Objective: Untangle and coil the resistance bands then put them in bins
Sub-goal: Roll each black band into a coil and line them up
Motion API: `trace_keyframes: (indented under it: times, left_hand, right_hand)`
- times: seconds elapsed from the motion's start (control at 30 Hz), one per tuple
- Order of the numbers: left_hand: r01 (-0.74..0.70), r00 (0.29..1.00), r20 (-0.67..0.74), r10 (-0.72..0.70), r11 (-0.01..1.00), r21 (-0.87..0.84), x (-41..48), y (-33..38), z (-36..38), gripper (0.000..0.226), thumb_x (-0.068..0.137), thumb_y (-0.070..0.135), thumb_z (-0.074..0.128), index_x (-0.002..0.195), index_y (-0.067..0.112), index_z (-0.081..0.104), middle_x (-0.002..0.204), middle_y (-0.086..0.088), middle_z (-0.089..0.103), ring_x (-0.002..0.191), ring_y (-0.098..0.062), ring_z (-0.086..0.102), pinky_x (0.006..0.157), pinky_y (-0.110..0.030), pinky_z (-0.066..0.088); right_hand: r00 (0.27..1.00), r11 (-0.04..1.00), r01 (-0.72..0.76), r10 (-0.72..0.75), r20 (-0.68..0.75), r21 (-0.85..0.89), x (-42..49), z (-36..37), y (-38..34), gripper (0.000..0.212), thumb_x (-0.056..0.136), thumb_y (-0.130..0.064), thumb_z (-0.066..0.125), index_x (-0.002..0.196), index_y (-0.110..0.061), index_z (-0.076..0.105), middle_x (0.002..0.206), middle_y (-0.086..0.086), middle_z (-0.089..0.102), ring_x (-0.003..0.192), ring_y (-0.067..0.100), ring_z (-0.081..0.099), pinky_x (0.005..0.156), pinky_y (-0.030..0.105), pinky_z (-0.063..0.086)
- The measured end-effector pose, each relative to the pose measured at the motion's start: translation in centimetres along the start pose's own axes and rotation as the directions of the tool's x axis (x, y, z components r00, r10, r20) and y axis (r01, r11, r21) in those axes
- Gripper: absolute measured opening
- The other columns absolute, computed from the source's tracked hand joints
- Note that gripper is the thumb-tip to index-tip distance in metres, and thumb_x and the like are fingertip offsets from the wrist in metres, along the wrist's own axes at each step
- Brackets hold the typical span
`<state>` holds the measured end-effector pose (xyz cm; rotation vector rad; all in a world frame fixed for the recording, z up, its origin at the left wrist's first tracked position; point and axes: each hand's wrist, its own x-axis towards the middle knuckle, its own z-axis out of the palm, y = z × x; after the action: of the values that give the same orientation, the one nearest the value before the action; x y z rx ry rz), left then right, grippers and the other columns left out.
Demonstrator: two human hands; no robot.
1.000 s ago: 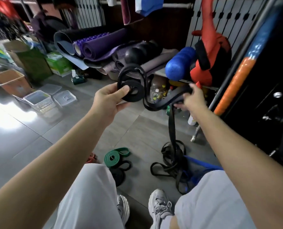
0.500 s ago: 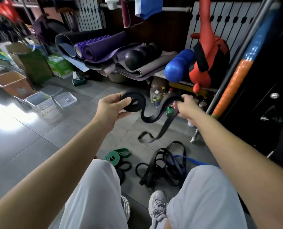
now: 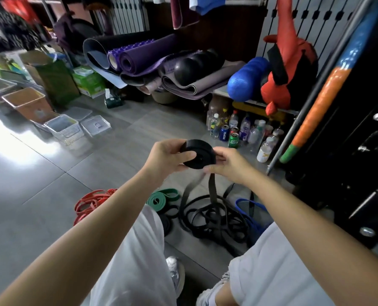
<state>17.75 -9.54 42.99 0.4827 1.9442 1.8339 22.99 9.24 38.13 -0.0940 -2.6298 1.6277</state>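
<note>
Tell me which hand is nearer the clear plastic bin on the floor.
Left. The left hand, gripping the black band coil, is on the side toward the clear plastic bin at far left; the right hand holds the coil's opposite side, farther away.

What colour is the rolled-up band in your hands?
Black. The coiled band shows best in the head view.

Glossy grey tiled floor [image 3: 40, 184]; white radiator [image 3: 129, 15]

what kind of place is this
Probably a gym storage corner or home workout room: rolled purple foam yoga mats stacked at the back, a blue foam roller beside them, and tangled black rubber resistance bands on the grey tiled floor.
</note>
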Motion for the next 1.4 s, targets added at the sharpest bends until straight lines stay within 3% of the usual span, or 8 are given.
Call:
trace_keyframes:
  times: [0.13, 0.23, 0.4, 0.8, 0.97, 1.07, 1.3, 1.4]
  left_hand:
    - [-0.055, 0.998, 0.023, 0.052, 0.989, 0.135, -0.9, -0.5, 0.1, 0.026, 0.079, -0.005, 0.068, 0.09, 0.018, 0.068, 0.086, -0.009, 0.069, 0.081, -0.021, 0.067, 0.072, -0.033, 0.059]
    - [-0.053, 0.999, 0.018, 0.051, 0.985, 0.163, -1.4, -1.0, 0.0, 0.027, 0.078, -0.007, 0.069, 0.093, 0.015, 0.067, 0.087, -0.014, 0.067, 0.082, -0.026, 0.066, 0.077, -0.041, 0.056]
    - [-0.064, 0.997, 0.062, 0.053, 0.979, 0.195, -2.3, -1.4, 0.0, 0.023, 0.077, -0.003, 0.071, 0.091, 0.014, 0.069, 0.078, -0.001, 0.07, 0.071, -0.01, 0.069, 0.062, -0.022, 0.056]
    - [0.042, 0.993, 0.113, -0.021, 0.983, -0.179, -3.8, -3.6, 0.2, 0.033, 0.068, 0.014, 0.071, 0.101, 0.009, 0.068, 0.099, -0.018, 0.07, 0.095, -0.034, 0.067, 0.084, -0.044, 0.056]
    - [0.08, 0.977, 0.214, -0.017, 0.954, -0.289, -4.1, -3.6, 0.4, 0.03, 0.073, 0.012, 0.066, 0.103, 0.008, 0.065, 0.092, -0.007, 0.073, 0.088, -0.024, 0.07, 0.068, -0.028, 0.057]
    - [0.08, 0.973, 0.233, -0.009, 0.951, -0.298, -4.0, -3.4, 0.2, 0.033, 0.076, 0.014, 0.066, 0.109, 0.013, 0.063, 0.097, -0.005, 0.071, 0.093, -0.023, 0.069, 0.071, -0.035, 0.058]
    - [-0.058, 0.983, 0.182, 0.027, 0.984, 0.168, -3.5, -3.2, -0.3, 0.021, 0.086, 0.001, 0.063, 0.088, 0.022, 0.064, 0.085, 0.005, 0.068, 0.082, -0.013, 0.066, 0.077, -0.041, 0.055]
    - [-0.176, 0.97, 0.231, 0.07, 0.858, 0.483, -3.5, -3.1, -0.3, 0.02, 0.084, 0.013, 0.068, 0.096, 0.026, 0.059, 0.096, 0.012, 0.064, 0.089, -0.006, 0.063, 0.077, -0.031, 0.052]
  right_hand:
    - [0.996, 0.999, -0.036, 0.033, -0.079, -0.04, -2.1, 0.0, 0.7, 0.023, 0.072, -0.022, 0.081, 0.078, -0.038, 0.066, 0.085, -0.006, 0.071, 0.083, 0.011, 0.063, 0.087, 0.042, 0.052]
    - [0.993, 0.997, -0.075, 0.073, -0.089, -0.021, -3.6, 0.3, 0.6, 0.024, 0.07, -0.029, 0.082, 0.072, -0.048, 0.068, 0.076, -0.024, 0.069, 0.076, -0.004, 0.061, 0.075, 0.025, 0.049]
    - [0.99, 0.972, 0.013, 0.02, -0.137, 0.235, -5.1, 1.4, -0.2, 0.04, 0.071, -0.002, 0.079, 0.09, -0.034, 0.066, 0.081, -0.022, 0.07, 0.081, -0.007, 0.067, 0.074, 0.01, 0.05]
    - [0.986, 0.932, 0.043, 0.019, -0.167, 0.36, -7.8, 3.0, 0.3, 0.037, 0.072, 0.0, 0.076, 0.094, -0.029, 0.066, 0.087, -0.015, 0.073, 0.088, 0.001, 0.068, 0.079, 0.015, 0.051]
    - [0.962, 0.88, 0.06, 0.075, -0.262, 0.47, -8.2, 3.5, 0.2, 0.027, 0.077, 0.001, 0.07, 0.095, -0.02, 0.069, 0.092, 0.0, 0.074, 0.09, 0.016, 0.07, 0.085, 0.029, 0.054]
    - [0.962, 0.882, 0.064, 0.069, -0.263, 0.466, -8.4, 3.0, 0.0, 0.028, 0.078, 0.003, 0.069, 0.095, -0.019, 0.069, 0.088, -0.002, 0.075, 0.086, 0.013, 0.07, 0.081, 0.024, 0.055]
    - [0.967, 0.957, 0.045, 0.03, -0.252, 0.287, -8.7, 2.4, 0.0, 0.034, 0.074, 0.005, 0.074, 0.086, -0.026, 0.069, 0.074, -0.015, 0.073, 0.072, 0.0, 0.068, 0.069, 0.011, 0.051]
    - [0.977, 0.992, -0.003, 0.03, -0.212, 0.125, -8.7, 1.7, -0.1, 0.035, 0.073, -0.005, 0.079, 0.085, -0.036, 0.069, 0.078, -0.013, 0.074, 0.076, 0.007, 0.069, 0.075, 0.018, 0.054]
